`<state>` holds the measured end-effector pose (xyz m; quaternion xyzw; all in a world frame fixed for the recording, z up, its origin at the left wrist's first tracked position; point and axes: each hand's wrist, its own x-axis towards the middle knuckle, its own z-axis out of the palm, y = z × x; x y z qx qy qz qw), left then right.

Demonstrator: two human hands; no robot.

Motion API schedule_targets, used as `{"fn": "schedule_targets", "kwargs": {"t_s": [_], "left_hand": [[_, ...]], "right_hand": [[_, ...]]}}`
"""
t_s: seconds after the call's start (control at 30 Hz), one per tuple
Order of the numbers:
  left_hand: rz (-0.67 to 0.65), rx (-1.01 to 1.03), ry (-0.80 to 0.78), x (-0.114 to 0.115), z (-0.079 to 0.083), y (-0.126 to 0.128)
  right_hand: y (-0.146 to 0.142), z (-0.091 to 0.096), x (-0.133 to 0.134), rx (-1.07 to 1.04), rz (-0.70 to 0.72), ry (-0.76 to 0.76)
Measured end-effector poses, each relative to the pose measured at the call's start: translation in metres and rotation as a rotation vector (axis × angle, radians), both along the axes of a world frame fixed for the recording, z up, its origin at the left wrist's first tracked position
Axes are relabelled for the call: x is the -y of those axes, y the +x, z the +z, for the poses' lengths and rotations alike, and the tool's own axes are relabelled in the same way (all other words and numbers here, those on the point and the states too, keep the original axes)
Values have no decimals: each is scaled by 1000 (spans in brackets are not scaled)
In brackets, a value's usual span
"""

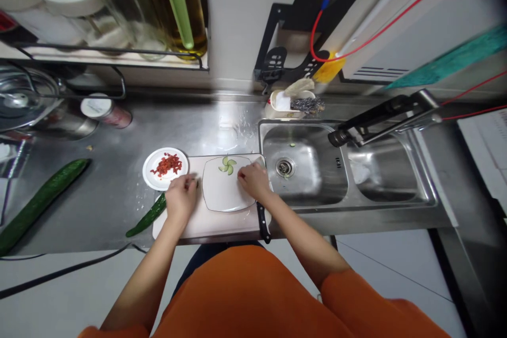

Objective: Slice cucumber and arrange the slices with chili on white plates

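The pale green slices, five thin crescents fanned like a pinwheel, lie toward the far edge of a glossy plate, between the two hands and just left of the right fingertips. Their curved ends point outward from a shared middle. The plate is a white, round-cornered square with a thin dark outline, set on a pale, smooth cutting board.

The right hand is over the plate's right side, its fingers bunched together and turned inward. The left hand is off the plate's left side, fingers curled with the tips drawn close; from here I can't tell whether either hand has something pinched in it.

Below and left of the left hand, a cut cucumber runs diagonally, glossy and dark green, its tapered tip aimed away from the hand toward the near left. Just beyond that hand, a round white plate holds small, uneven red pieces. Under the right wrist, a knife's riveted black handle points back toward the orange shirt.
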<state>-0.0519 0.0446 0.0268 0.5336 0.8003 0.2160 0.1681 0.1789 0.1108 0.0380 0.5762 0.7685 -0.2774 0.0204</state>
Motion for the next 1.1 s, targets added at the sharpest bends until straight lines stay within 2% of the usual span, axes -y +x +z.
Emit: {"fn": "schedule_targets", "kwargs": {"t_s": [0.17,0.33,0.53,0.83,1.1], "left_hand": [[0,-100,-76,27,-11,-19],[-26,-118,-70,27,-21,-16],[40,-53,-113,22,-23,-13],[187,108,-151,18,-17,-11],[234,156,-180,17,-10,-12]], "right_hand": [[-7,0,38,-36,-16,-38],[-16,-3,55,-51,-3,-49],[-17,-3,60,-34,24,-29],[-18,1,63,-38,32,-23],[-20,3,63,-60,18,-35]]}}
